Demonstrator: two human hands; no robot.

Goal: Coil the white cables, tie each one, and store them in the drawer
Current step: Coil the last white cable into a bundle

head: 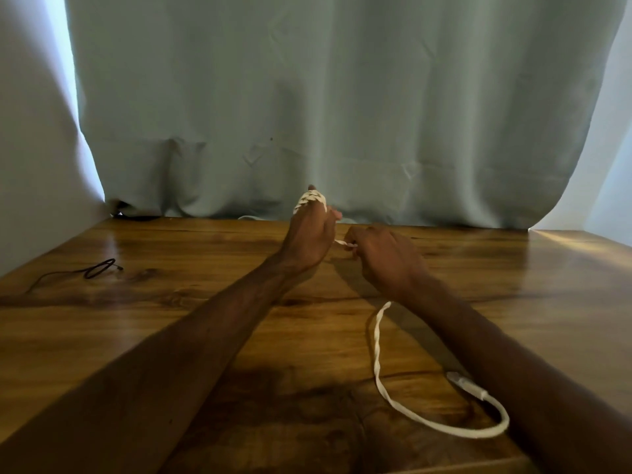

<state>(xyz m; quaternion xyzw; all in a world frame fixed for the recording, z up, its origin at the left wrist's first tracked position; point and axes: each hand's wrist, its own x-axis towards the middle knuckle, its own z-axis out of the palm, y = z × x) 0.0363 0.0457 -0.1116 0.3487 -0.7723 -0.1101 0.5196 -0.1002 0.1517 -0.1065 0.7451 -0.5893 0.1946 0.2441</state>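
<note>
Left hand (311,230), near the desk's (136,336) far edge, carries cable (377,350) turns wound round its fingers; right hand (383,258) pinches the strand beside it (tail lies toward the near right corner).

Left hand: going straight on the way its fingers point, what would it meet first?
Probably the curtain behind the table; the left hand points away at it, nothing between, though depth is unclear.

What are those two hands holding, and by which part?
One white cable. Its coiled part is wound round the fingers of the left hand; the right hand pinches the stretch just beside that coil. The plug end trails loose on the table.
</note>
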